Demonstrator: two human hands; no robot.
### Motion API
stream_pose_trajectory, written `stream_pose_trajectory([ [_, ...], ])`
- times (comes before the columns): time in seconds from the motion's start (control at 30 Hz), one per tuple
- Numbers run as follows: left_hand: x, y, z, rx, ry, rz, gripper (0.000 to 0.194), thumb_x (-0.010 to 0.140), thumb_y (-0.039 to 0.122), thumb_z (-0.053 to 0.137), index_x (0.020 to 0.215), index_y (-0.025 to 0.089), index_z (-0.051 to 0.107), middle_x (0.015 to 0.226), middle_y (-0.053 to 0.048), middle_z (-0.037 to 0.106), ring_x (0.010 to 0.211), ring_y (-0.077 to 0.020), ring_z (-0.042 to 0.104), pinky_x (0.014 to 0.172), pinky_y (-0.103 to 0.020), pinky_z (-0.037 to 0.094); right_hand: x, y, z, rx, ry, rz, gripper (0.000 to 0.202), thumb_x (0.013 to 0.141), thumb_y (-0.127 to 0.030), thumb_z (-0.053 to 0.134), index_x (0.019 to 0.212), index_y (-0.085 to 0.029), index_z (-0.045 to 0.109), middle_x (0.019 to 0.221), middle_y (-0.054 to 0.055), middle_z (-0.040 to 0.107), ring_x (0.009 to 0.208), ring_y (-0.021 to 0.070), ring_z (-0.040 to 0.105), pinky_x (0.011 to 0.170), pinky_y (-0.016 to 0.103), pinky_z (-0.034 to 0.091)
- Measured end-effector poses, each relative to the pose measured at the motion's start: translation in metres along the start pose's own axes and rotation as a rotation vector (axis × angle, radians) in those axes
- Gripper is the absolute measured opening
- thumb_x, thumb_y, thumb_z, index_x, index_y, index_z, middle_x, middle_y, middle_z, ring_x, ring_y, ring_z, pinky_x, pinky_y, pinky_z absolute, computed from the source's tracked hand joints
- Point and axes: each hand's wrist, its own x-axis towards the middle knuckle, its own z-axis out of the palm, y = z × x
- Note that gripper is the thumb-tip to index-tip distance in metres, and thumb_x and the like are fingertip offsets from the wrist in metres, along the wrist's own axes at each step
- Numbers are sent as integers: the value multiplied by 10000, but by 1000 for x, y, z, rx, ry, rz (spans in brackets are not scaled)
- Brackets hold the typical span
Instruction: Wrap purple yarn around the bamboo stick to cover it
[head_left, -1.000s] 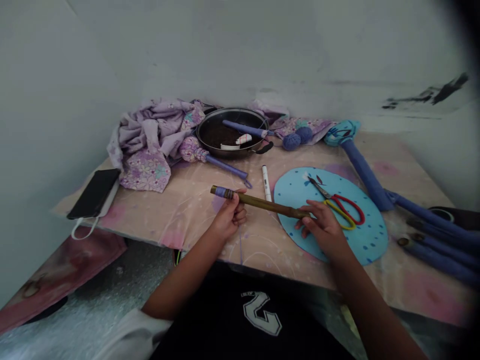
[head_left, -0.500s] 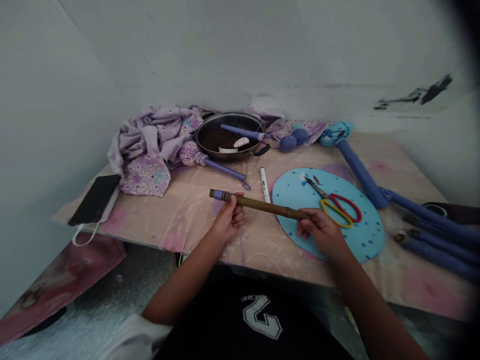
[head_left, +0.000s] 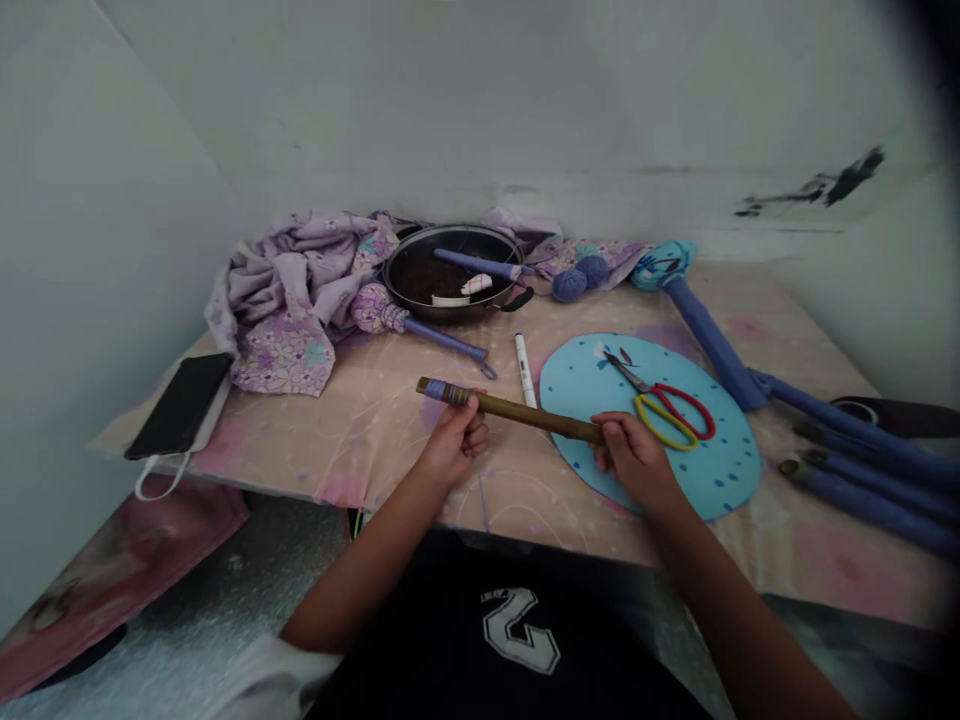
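Note:
A brown bamboo stick (head_left: 536, 414) is held across in front of me, above the table. Purple yarn (head_left: 435, 389) is wound round its left end, and a strand hangs from my left hand (head_left: 459, 440) over the table edge. That hand pinches the stick just right of the winding. My right hand (head_left: 634, 455) is closed round the other end, over a blue spotted disc (head_left: 570, 360). Scissors (head_left: 660, 400) with red and yellow handles lie on the disc, and a white marker (head_left: 525, 370) lies beside it.
At the back are a black pan (head_left: 397, 295), floral cloth (head_left: 285, 330), purple yarn balls (head_left: 570, 286) and a cloth-headed stick (head_left: 442, 340). Purple-wrapped sticks (head_left: 862, 495) lie at the right. A black phone-like object (head_left: 180, 405) sits at the left edge.
My right hand has shifted slightly left along the stick's end, and its fingers wrap closer round it. The stick has turned a little. The whole view has drifted slightly.

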Motion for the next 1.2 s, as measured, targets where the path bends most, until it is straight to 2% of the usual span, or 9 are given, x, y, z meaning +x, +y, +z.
stream_pose_trajectory([
  [0.13, 0, -1, 2, 60, 9, -12, 340, 670, 298, 754, 869, 170, 510, 498, 124, 221, 349, -4, 161, 350, -138, 82, 0, -4, 1, 55, 10, 23, 309, 903, -489, 427, 976, -212, 541, 469, -64, 457, 359, 95, 398, 358, 218, 307],
  [0.33, 1, 1, 2, 23, 34, 5, 399, 640, 315, 773, 719, 181, 405, 481, 128, 200, 350, -5, 138, 345, -143, 86, 1, -2, -1, 137, -94, -13, 458, 708, -412, 717, 1069, -218, 512, 679, -21, 598, 508, 111, 522, 444, 229, 428],
  [0.47, -1, 1, 0, 37, 46, 6, 467, 615, 338, 787, 647, 180, 349, 467, 126, 221, 349, -1, 154, 347, -146, 95, -1, -4, -6, 141, -166, 102, 288, 803, -477, 597, 830, -196, 542, 557, -21, 581, 425, 106, 506, 405, 226, 390],
  [0.63, -4, 1, 1, 58, 22, 29, 365, 636, 336, 774, 844, 161, 530, 471, 129, 219, 347, -6, 161, 355, -147, 94, -3, -4, -9, -6, -182, 103, 482, 881, -570, 399, 619, -180, 506, 467, -11, 509, 357, 85, 411, 374, 229, 314],
  [0.8, -4, 2, 2, 28, 44, 50, 340, 662, 313, 752, 898, 166, 556, 479, 126, 211, 348, -10, 160, 355, -149, 98, -1, -2, -3, 56, -188, -53, 351, 811, -513, 568, 965, -198, 549, 748, 17, 598, 494, 105, 498, 431, 234, 380],
  [0.9, -4, 2, 3, 21, 57, 39, 320, 657, 307, 753, 856, 164, 547, 477, 127, 202, 349, -8, 150, 354, -147, 95, -2, -3, -1, 77, -138, -75, 462, 774, -430, 645, 1153, -237, 465, 752, -9, 586, 521, 118, 522, 450, 238, 397],
  [1.0, -6, 1, 4, 27, 42, 32, 338, 629, 336, 772, 763, 169, 510, 471, 127, 188, 348, -6, 151, 356, -147, 95, -4, -4, -2, -12, -166, -39, 245, 850, -456, 534, 845, -211, 544, 547, -47, 489, 440, 105, 436, 437, 239, 361],
  [1.1, -7, 0, 4, 25, 14, 55, 366, 640, 364, 763, 880, 197, 542, 473, 125, 190, 344, -15, 160, 364, -153, 92, -4, -5, -4, -142, -194, -28, 495, 917, -525, 338, 547, -205, 418, 461, -22, 429, 432, 107, 388, 449, 254, 341],
  [1.2, -7, 0, 3, 15, 20, 69, 361, 686, 355, 729, 970, 221, 551, 476, 119, 206, 344, -22, 166, 370, -159, 84, -2, -4, -3, -82, -171, -67, 432, 882, -568, 389, 694, -202, 520, 532, -20, 480, 446, 112, 403, 457, 257, 355],
])
